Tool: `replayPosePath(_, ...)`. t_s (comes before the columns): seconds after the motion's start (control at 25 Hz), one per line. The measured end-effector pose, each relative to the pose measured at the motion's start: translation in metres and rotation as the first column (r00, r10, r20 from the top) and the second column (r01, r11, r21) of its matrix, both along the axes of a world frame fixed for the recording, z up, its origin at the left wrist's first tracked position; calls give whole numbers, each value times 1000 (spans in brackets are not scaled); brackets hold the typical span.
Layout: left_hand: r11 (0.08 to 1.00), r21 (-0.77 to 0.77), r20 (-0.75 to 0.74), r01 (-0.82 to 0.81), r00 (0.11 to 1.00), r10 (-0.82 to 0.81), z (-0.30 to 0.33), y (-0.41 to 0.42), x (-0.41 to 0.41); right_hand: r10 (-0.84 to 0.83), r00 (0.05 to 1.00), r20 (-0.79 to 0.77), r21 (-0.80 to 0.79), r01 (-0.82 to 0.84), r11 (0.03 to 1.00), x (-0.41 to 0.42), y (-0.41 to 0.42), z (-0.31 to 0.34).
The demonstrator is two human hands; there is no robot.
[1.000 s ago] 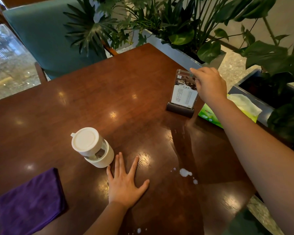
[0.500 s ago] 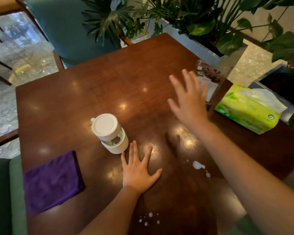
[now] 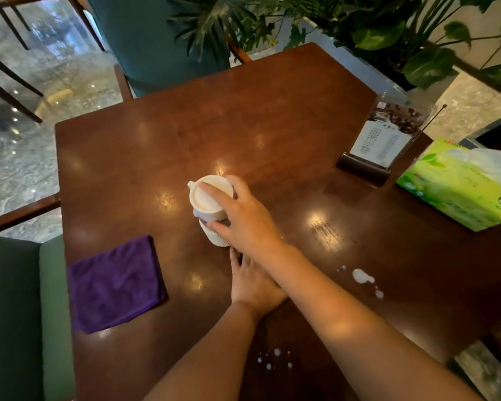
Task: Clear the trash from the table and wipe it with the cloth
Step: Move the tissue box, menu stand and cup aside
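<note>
A white lidded cup (image 3: 207,198) stands near the middle of the dark wooden table (image 3: 243,125). My right hand (image 3: 237,215) wraps around it from the right, with one finger on the lid. My left hand (image 3: 250,280) lies flat on the table just below the cup, partly hidden under my right forearm. A folded purple cloth (image 3: 116,283) lies at the left near edge. White liquid spots (image 3: 362,276) sit to the right of my arm, and smaller white drops (image 3: 274,358) lie near the front edge.
An acrylic menu stand (image 3: 383,138) and a green tissue pack (image 3: 463,183) stand at the right side. Planters with leafy plants (image 3: 388,33) line the far right. A teal chair (image 3: 156,39) is behind the table, and another seat (image 3: 21,314) is at the left.
My right hand left the menu stand, swept left across the table and closed around the white cup. My left hand stayed flat on the table.
</note>
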State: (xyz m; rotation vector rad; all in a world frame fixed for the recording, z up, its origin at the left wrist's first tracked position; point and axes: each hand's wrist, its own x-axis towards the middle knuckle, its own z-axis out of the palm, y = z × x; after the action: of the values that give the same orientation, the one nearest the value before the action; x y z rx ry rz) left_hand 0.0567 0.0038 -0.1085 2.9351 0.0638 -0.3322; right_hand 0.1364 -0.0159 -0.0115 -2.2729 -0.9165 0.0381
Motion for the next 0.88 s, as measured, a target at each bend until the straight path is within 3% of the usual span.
replayPosePath(0.2,1000,20,8,6,1000,-6,-5,0,2,-126,989,-81,167,138,976,1,-8,-7)
replayPosePath(0.4,998,-15,72,-59,996,59,-18,-1,3,-355,921,-162,353,390,851,11,-54,-5)
replayPosePath(0.64,998,-14,114,-68,991,69,-21,-1,2,-660,744,-103,269,659,702,41,-146,3)
replayPosePath(0.88,997,9,114,-77,991,75,-21,-2,2,-799,601,-10,139,792,594,51,-227,-1)
